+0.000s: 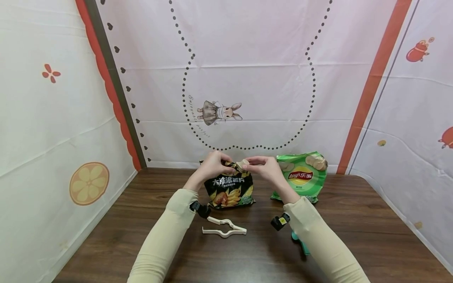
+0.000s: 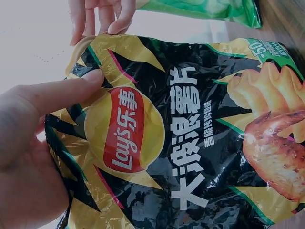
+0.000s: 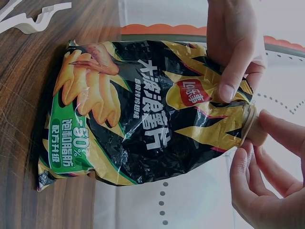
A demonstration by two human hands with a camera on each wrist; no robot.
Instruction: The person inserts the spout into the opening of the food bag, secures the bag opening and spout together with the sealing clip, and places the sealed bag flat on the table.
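Observation:
A black and gold Lay's chip bag stands on the table, its printed front facing me. My left hand grips its top edge, thumb across the front and the other fingers behind. At the bag's upper corner on the right sits a beige, round, cap-like piece with a ring-shaped rim against the foil. My right hand pinches this piece between thumb and fingertips. In the left wrist view the piece is mostly hidden behind the bag's edge.
A green Lay's chip bag stands at the back right. In front of the black bag lies a white hinged bag clip, spread apart. A teal long-handled object lies partly under my right sleeve. A patterned cloth hangs behind the wooden table.

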